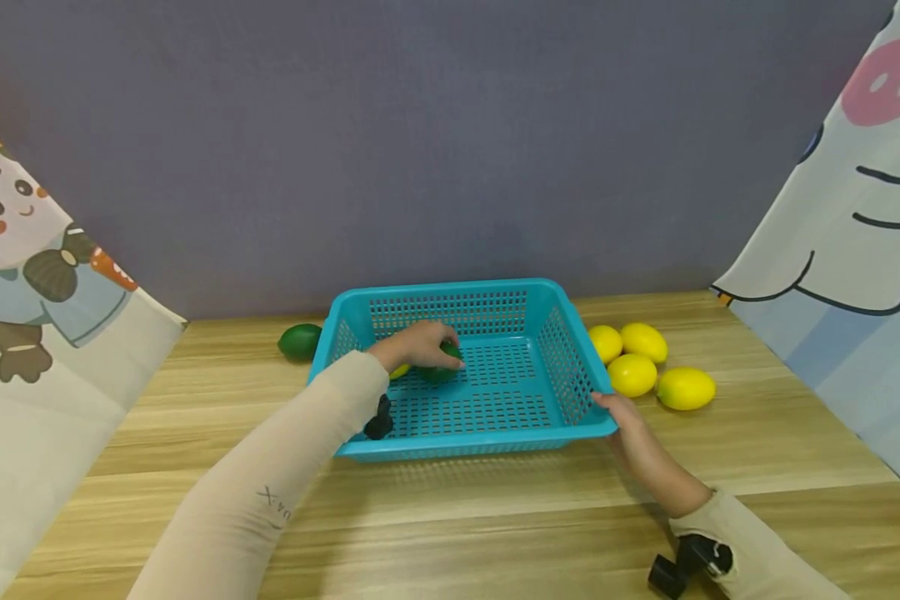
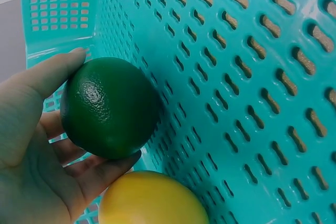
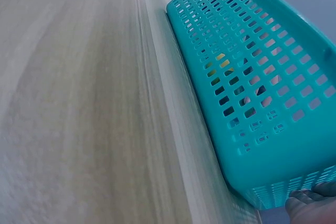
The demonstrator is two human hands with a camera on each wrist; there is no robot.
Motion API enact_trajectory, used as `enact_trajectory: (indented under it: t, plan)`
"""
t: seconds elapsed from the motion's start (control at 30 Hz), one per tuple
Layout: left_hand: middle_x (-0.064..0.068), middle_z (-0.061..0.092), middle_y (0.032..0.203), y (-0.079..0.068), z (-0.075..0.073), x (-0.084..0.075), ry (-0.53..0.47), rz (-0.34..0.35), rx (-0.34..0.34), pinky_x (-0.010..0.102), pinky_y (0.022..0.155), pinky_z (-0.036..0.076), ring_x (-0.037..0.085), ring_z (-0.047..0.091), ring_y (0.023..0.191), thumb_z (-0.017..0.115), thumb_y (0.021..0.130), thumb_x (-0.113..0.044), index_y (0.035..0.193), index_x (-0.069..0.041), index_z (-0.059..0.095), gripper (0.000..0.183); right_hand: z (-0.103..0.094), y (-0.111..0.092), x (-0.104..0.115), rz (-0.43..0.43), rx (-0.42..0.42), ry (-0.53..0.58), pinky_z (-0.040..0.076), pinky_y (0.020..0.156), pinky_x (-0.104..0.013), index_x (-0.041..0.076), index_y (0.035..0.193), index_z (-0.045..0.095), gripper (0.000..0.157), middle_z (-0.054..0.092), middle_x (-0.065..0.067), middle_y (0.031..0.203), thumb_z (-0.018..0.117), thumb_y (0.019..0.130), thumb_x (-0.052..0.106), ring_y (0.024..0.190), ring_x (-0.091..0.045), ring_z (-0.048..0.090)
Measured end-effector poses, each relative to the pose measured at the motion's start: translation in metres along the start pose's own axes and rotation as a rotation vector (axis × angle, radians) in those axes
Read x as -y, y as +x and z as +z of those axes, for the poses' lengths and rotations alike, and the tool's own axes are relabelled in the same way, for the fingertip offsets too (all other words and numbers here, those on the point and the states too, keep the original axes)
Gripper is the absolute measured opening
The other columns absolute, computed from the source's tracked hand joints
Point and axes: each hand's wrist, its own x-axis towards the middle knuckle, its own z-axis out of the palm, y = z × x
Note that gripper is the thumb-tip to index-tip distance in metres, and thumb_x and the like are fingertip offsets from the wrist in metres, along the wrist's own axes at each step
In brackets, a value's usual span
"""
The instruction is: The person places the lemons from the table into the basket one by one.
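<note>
Inside the turquoise plastic basket (image 1: 450, 439), toward its left side, my left hand (image 1: 423, 343) holds a dark green fruit (image 2: 110, 108) with glossy, finely pebbled skin. The thumb lies on one side of it and the curled fingers on the other. Close to those fingers is a lemon (image 2: 152, 200) in the basket, mostly covered by the hand and sleeve in the head view. My right hand (image 1: 632, 425) grips the basket's front right corner, a digit over the rim. In the right wrist view only some fingers (image 3: 310, 200) show, against the basket's outer wall.
Several lemons (image 1: 633, 375) lie on the wooden table (image 1: 480, 533) just right of the basket. Another dark green fruit (image 1: 298, 342) sits outside its left wall. A grey partition (image 1: 450, 150) rises behind, and printed cloths hang at both sides.
</note>
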Motion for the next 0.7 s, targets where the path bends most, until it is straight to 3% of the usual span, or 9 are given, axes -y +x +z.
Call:
enact_trajectory:
  t: [0.2,0.47,0.7]
  plan:
    - [0.010,0.059,0.118,-0.001,0.000,0.000,0.003,0.006,0.009,0.038,0.089,0.045,0.023,0.054,0.105,0.066,0.088,-0.032,0.124,-0.003,0.057,0.048,-0.001,0.000,-0.002,0.002,-0.004,0.012,0.045,0.088,-0.020,-0.003,0.145,0.020,0.049,0.048,0.008,0.124,0.025,0.102,0.019,0.107,-0.001,0.052]
    - [0.013,0.054,0.130,-0.002,-0.004,0.001,-0.007,0.000,0.040,0.042,0.100,0.040,0.028,0.049,0.121,0.066,0.088,-0.032,0.127,-0.005,0.056,0.048,-0.004,0.003,-0.010,0.004,-0.008,0.021,0.047,0.087,-0.023,-0.003,0.144,0.022,0.047,0.051,0.010,0.121,0.026,0.101,0.019,0.106,-0.003,0.054]
    - [0.015,0.056,0.126,-0.004,-0.009,-0.001,-0.031,0.009,0.044,0.042,0.098,0.042,0.029,0.051,0.118,0.066,0.088,-0.031,0.128,-0.003,0.055,0.050,0.000,0.000,-0.002,0.001,-0.019,0.048,0.046,0.086,-0.022,-0.004,0.142,0.022,0.045,0.054,0.014,0.116,0.025,0.101,0.015,0.103,-0.002,0.054]
